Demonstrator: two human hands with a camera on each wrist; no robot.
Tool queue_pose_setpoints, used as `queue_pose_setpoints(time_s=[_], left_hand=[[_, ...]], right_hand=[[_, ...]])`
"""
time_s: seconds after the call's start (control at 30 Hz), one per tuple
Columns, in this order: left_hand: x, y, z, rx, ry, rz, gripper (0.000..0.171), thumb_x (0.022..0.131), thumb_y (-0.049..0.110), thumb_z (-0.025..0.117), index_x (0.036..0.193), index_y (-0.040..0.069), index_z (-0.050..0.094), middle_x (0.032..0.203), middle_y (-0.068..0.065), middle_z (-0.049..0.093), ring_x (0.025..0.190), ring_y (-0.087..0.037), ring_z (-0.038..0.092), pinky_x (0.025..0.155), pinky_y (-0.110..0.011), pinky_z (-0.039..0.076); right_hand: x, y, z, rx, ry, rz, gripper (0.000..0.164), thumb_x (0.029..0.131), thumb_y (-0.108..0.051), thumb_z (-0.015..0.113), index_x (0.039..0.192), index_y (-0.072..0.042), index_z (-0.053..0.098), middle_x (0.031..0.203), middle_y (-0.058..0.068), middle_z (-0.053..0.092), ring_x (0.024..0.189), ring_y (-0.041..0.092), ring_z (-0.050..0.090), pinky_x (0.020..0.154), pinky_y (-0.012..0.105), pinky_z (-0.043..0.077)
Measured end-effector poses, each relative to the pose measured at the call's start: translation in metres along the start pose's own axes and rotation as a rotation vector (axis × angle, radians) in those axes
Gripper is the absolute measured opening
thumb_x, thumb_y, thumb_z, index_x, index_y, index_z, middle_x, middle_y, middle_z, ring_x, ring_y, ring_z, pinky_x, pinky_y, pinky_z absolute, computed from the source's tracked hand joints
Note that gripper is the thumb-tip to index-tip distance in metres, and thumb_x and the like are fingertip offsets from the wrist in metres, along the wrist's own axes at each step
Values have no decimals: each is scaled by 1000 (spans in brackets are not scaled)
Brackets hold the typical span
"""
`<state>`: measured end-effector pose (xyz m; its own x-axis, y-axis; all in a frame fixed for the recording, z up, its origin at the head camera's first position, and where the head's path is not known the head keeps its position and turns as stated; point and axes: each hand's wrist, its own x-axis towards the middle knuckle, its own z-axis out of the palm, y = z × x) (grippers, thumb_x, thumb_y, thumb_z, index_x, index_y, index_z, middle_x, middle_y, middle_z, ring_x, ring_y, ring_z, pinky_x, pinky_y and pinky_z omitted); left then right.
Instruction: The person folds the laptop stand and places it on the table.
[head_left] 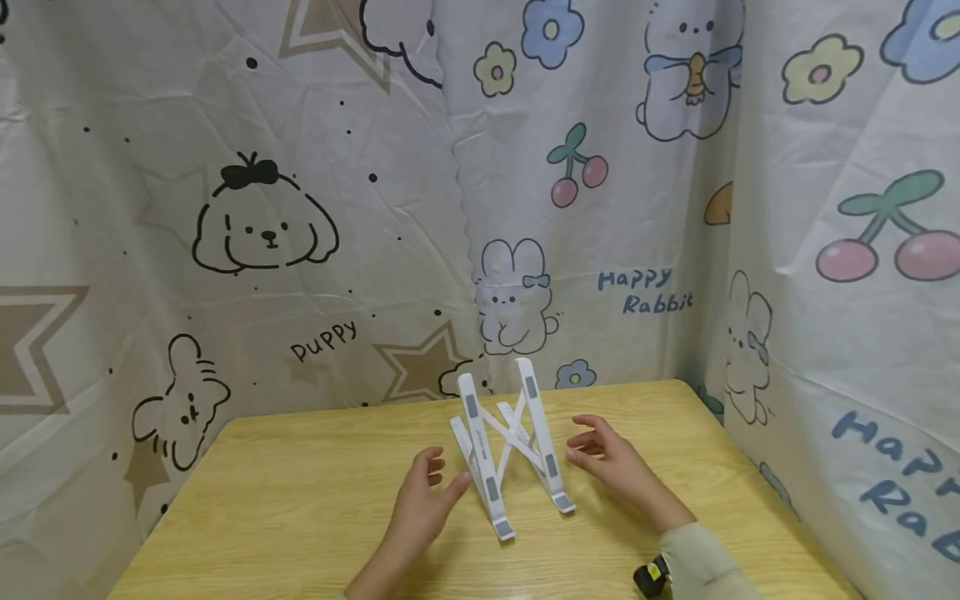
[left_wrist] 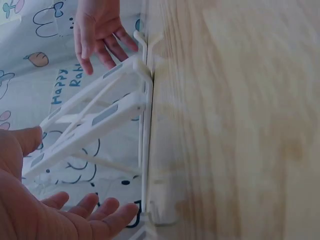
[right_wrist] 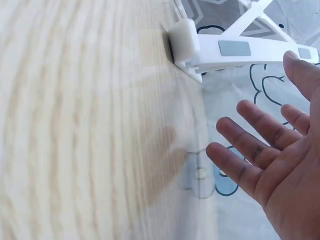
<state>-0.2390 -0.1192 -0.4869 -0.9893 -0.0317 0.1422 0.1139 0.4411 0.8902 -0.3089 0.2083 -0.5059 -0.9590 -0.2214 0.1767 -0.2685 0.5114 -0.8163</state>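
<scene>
A white folding laptop stand (head_left: 481, 442) with grey pads stands unfolded on the wooden table, its crossed bars between two sloping arms. To its left is my left hand (head_left: 429, 500), fingers loosely bent, the thumb tip close to the near arm; whether it touches cannot be told. My right hand (head_left: 611, 457) hovers to the right of the stand, apart from it, with relaxed fingers. In the left wrist view, the stand (left_wrist: 95, 120) lies between both hands. The right wrist view has the right hand (right_wrist: 285, 160) with fingers spread beside the stand's lower end (right_wrist: 185, 42).
The light wooden table (head_left: 300, 500) reaches back to a printed curtain (head_left: 405, 208) that hangs behind it and along both sides. A black device with a yellow mark (head_left: 651, 577) sits at the right sleeve (head_left: 701, 562).
</scene>
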Motion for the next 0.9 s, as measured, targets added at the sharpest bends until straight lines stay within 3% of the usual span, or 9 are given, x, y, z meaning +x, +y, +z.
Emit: queue_pose_setpoints(time_s=[0.2, 0.43, 0.73, 0.9], left_hand=[[0, -2, 11, -117, -9, -37, 64, 92, 34, 78, 139, 0, 49, 131, -23, 60, 117, -41, 61, 94, -49, 57], [4, -3, 24, -255, -43, -70, 56, 94, 20, 76, 136, -5, 48, 125, -25, 60, 98, -25, 66, 69, -37, 60], [12, -6, 40, -358, -29, -93, 48, 90, 5, 76, 131, -5, 52, 116, -21, 64, 89, -17, 66, 68, -34, 61], [15, -5, 45, -355, -25, -106, 48, 89, 1, 74, 131, -6, 52, 115, -21, 63, 90, -19, 66, 75, -40, 63]], right_hand=[[6, 5, 2, 68, -47, 46, 47, 100, -24, 69, 142, -15, 48, 117, 3, 73, 110, 18, 68, 101, 41, 51], [11, 14, 5, 106, -121, 20, 47, 101, -22, 67, 141, -7, 47, 118, 8, 73, 112, 21, 68, 96, 32, 53], [17, 12, 6, 347, -199, 72, 54, 101, -13, 66, 145, 2, 41, 125, 19, 68, 112, 26, 67, 92, 39, 60], [23, 11, 9, 396, -214, 79, 52, 99, -7, 67, 143, 4, 43, 123, 21, 68, 107, 25, 69, 90, 42, 61]])
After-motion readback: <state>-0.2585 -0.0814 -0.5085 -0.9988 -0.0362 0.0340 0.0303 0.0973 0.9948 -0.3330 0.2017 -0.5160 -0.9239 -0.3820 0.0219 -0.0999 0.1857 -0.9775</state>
